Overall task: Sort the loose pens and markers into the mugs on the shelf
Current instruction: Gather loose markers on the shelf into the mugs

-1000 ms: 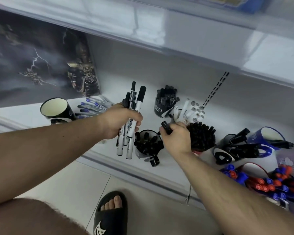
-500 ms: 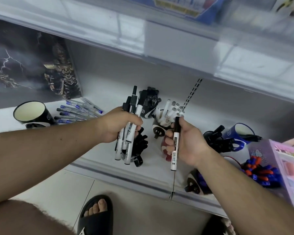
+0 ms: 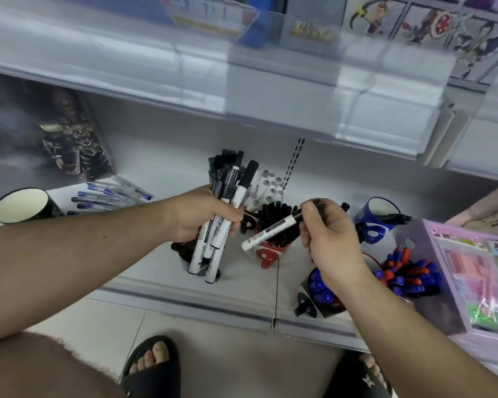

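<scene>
White shelf (image 3: 161, 271), lower tier, bearing several mugs. From left: an empty black mug (image 3: 20, 206); loose blue-capped ballpoint pens (image 3: 110, 195) lying flat beside it; a red mug (image 3: 273, 242) packed with black-capped markers; a blue mug (image 3: 375, 222) on its side; a mug of red and blue markers (image 3: 406, 271) at the right front. The left hand (image 3: 199, 216) is wrapped round a bundle of whiteboard markers (image 3: 222, 225), white barrels down, black caps up. The right hand (image 3: 328, 239) pinches a single whiteboard marker (image 3: 273, 231) at its capped end, the barrel slanting down-left above the red mug. Such markers are probably light, rigid and smooth-barrelled; a bundle may slip lengthwise, so a mid-barrel grip seems safest. The mug beneath the left hand is largely hidden, the rear mugs are partly screened by the bundle, and barrel print is illegible.
</scene>
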A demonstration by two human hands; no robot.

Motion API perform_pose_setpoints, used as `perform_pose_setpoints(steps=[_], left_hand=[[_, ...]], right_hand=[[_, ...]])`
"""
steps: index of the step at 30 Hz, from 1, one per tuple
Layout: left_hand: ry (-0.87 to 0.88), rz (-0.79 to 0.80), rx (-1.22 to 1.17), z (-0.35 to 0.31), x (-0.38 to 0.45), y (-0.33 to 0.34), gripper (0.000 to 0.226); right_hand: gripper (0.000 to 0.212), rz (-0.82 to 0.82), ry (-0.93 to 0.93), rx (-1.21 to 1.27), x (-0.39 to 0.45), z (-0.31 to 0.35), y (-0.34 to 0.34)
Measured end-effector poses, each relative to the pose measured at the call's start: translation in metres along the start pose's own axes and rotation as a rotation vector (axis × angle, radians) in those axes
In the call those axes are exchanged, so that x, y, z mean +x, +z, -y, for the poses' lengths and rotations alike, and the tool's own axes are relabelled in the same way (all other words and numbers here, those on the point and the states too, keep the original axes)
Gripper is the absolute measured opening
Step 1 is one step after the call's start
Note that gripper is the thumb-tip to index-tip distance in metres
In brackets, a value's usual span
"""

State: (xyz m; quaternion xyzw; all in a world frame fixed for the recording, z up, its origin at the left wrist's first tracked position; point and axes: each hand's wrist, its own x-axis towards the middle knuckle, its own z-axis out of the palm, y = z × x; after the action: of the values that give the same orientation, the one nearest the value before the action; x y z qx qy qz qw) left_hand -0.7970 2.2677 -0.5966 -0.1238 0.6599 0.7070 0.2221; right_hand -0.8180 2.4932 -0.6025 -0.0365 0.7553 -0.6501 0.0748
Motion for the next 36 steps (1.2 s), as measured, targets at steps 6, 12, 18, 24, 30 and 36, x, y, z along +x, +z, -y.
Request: perform_pose_setpoints(steps=[6, 12, 18, 24, 30, 36], left_hand=[[-0.010, -0.133, -0.189, 0.007, -0.028, -0.040, 0.026], [-0.031, -0.171, -0.274, 0.028, -0.044, -0.064, 0.034], [-0.027, -0.140, -0.230, 0.037, -0.050, -0.072, 0.022], [0.068, -0.102, -0.278, 0.039, -0.047, -0.070, 0.030], [0.118, -0.104, -0.125, 0.039, -0.048, -0.068, 0.032], [0.067, 0.016, -0.064, 0.041, -0.047, -0.062, 0.034]], right_hand=[[0.015, -0.086, -0.184, -0.234, 0.016, -0.015, 0.044], [0.009, 0.038, -0.232, -0.341, 0.027, -0.030, 0.101], [0.016, 0.168, -0.374, -0.724, 0.038, -0.049, 0.140], [0.035, 0.334, -0.422, -1.407, 0.046, -0.069, 0.157], [0.049, 0.475, -0.209, -1.433, 0.051, -0.048, 0.153], [0.030, 0.394, 0.301, 0.238, 0.042, 0.019, 0.133]])
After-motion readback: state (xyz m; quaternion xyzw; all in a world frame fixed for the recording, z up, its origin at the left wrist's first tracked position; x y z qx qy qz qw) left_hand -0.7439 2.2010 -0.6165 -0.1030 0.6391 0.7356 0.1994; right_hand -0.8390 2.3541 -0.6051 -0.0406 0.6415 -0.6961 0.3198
